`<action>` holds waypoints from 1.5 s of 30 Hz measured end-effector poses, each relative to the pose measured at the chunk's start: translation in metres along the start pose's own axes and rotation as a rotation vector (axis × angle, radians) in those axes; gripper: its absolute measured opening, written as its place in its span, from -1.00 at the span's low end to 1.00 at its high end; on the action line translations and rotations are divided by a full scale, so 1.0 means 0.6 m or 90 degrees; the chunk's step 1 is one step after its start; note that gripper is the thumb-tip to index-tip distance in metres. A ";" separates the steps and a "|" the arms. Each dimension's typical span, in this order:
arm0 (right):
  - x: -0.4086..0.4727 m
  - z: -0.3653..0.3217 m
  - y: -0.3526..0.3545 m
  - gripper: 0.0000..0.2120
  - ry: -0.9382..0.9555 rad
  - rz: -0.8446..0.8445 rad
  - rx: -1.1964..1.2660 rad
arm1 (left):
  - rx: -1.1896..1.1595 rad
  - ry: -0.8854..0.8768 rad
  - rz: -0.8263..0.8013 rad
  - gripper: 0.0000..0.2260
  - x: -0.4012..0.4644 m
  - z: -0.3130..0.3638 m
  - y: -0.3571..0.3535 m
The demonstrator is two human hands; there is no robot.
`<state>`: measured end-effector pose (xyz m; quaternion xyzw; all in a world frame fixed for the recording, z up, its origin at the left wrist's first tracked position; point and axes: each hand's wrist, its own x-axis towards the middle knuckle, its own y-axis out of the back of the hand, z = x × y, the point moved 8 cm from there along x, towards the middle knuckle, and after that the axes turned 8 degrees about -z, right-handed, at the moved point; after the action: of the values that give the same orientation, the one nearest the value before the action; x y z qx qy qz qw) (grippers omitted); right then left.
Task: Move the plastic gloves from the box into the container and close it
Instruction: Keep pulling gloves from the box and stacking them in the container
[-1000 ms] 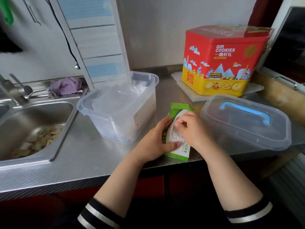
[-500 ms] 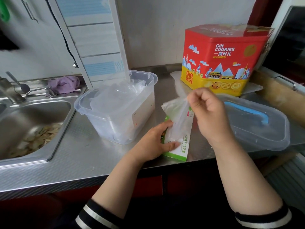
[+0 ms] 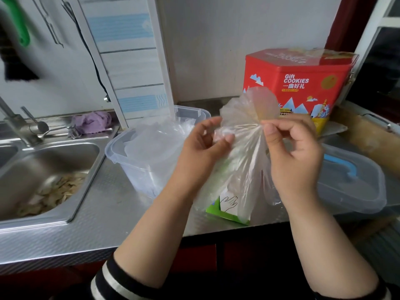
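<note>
Centre of frame: I see both hands raised above the counter (image 3: 108, 213), sharing one clear plastic glove (image 3: 244, 148); left hand (image 3: 203, 146) pinches the gathered film between thumb and fingers; right hand (image 3: 292, 152) pinches it just beside, fingers curled; the glove fans out above the pinch and hangs down below it, veiling the green-and-white box (image 3: 227, 207) that lies near the counter's front edge, lower centre. Left of centre: clear container (image 3: 121, 148), lid off, with more clear film heaped inside. Right edge: its lid (image 3: 357, 191) with blue handle, lying flat on the counter. Upper right: red cookie tin (image 3: 303, 83), behind the hands. Left: steel sink (image 3: 54, 169) holding pale scraps; purple cloth (image 3: 91, 122) on its back ledge.
</note>
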<state>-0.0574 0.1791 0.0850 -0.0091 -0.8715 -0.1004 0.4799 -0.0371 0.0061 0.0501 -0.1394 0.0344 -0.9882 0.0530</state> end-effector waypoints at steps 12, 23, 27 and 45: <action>0.113 -0.022 -0.213 -0.87 0.035 -0.263 -0.278 | 0.790 0.047 0.067 -0.67 0.098 0.124 0.182; 0.059 0.096 -0.460 -0.78 -0.178 -0.888 -0.536 | 1.147 0.490 -0.302 -0.38 0.099 -0.046 0.243; 0.027 0.116 -0.484 -0.76 -0.237 -0.992 -0.550 | 1.186 0.547 -0.335 -0.45 0.092 -0.091 0.235; 0.146 -0.009 -0.220 -0.88 -0.132 -0.323 0.047 | 1.215 0.266 -0.040 -0.72 0.112 0.039 0.245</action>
<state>-0.1147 0.0416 0.1393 0.2165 -0.8936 -0.1842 0.3474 -0.0808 -0.1485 0.0786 0.1389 -0.7749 -0.6068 0.1097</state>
